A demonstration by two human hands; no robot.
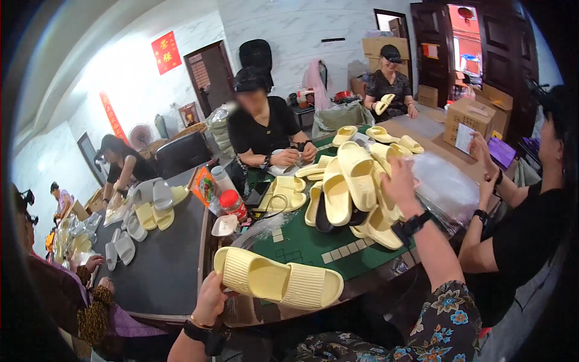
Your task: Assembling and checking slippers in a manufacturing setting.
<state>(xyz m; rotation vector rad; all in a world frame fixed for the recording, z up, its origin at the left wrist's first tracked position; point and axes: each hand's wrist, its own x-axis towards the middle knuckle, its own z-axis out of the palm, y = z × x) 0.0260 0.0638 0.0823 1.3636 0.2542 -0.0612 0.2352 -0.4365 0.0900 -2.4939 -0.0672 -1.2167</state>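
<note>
My left hand (211, 298) grips a pale yellow slipper (277, 280) by its heel end, above the near edge of the green-topped table. The slipper has a wide ribbed strap, and its toe points right. My right hand (401, 184) is at the right side of a heap of yellow slippers (356, 175), its fingers stretched out along them. Whether it touches a slipper is unclear. Dark slippers (324, 214) show low in the heap. Beside my right hand lies a pile of clear plastic bags (446, 190).
Left of the heap stand a red-lidded jar (232, 205) and a white tub (225, 226). A dark table (169, 265) at left bears grey and yellow slippers. Co-workers sit or stand around; one at right is close to my right arm. A cardboard box (467, 123) stands far right.
</note>
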